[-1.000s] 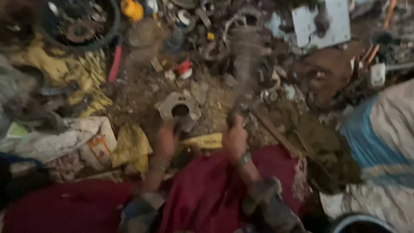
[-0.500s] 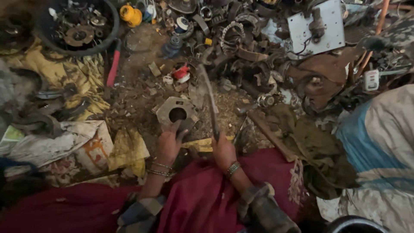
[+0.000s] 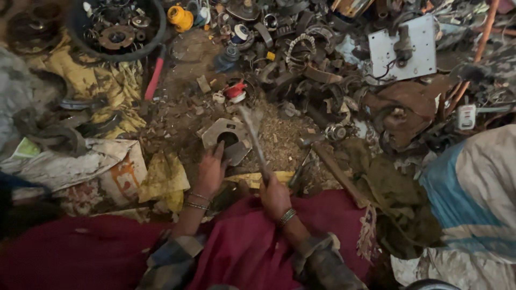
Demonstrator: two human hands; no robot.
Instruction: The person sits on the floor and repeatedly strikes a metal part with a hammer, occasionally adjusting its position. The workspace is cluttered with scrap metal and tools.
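Note:
My left hand (image 3: pixel 210 173) rests on the near edge of a grey metal plate with a round hole (image 3: pixel 228 139) that lies on the dirt. My right hand (image 3: pixel 275 194) is closed around the lower end of a long thin metal rod (image 3: pixel 254 140), which points away from me over the plate and is blurred by motion. Both wrists wear bangles. A red cloth (image 3: pixel 242 247) covers my lap below the hands.
Metal scrap and parts are piled across the far ground. A dark basin of parts (image 3: pixel 115 27) sits far left, a red-handled tool (image 3: pixel 154 79) beside it. A hammer (image 3: pixel 328 161) lies right of my hands. A white metal plate (image 3: pixel 403 51) is far right. Sacks lie left and right.
The thick scrap piece I held a second ago is gone; my right hand now grips the thin rod, which has swung a little. My left hand has settled on the holed plate.

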